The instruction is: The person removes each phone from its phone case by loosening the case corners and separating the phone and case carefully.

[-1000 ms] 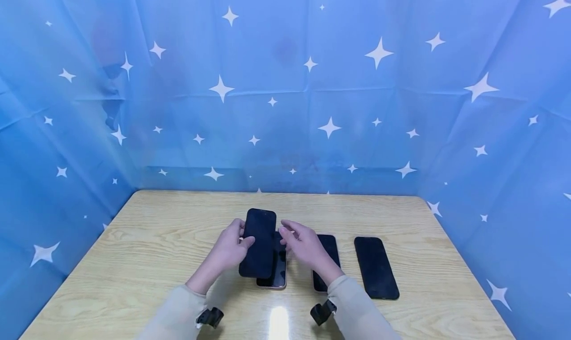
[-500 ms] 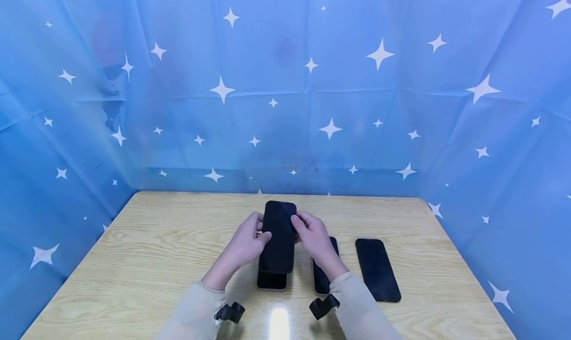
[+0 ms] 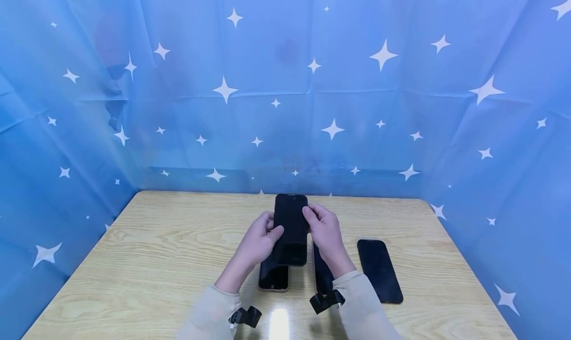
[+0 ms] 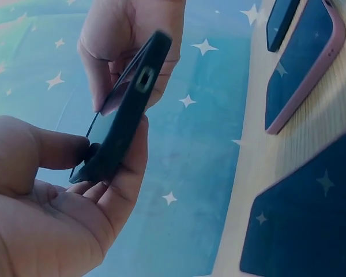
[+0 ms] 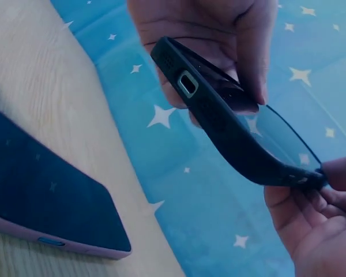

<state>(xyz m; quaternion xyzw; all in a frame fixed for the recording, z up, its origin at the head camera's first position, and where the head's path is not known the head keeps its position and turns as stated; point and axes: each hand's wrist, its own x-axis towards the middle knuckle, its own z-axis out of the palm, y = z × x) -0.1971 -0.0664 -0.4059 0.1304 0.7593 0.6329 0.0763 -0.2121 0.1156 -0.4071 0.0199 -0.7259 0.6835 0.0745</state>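
Note:
Both hands hold a black smartphone (image 3: 291,233) in a dark case, lifted over the middle of the table with its screen toward me. My left hand (image 3: 258,238) grips its left side, thumb on the front edge and fingers behind. The upper right edge is pinched by my right hand (image 3: 326,233). In the right wrist view the charging-port opening shows in the end of the case (image 5: 219,130), which bends along its lower edge. The left wrist view shows the same phone (image 4: 121,112) edge-on between the two hands.
A pink-edged phone (image 3: 273,279) lies partly hidden below the held one. Another phone (image 3: 322,270) lies under my right forearm, and a black phone (image 3: 380,271) farther right. Behind the wooden table (image 3: 178,241) hangs a blue star-patterned curtain (image 3: 285,122).
The held phone has moved right and toward the far side of the table. My right hand, off it a second ago, has taken hold of its right edge.

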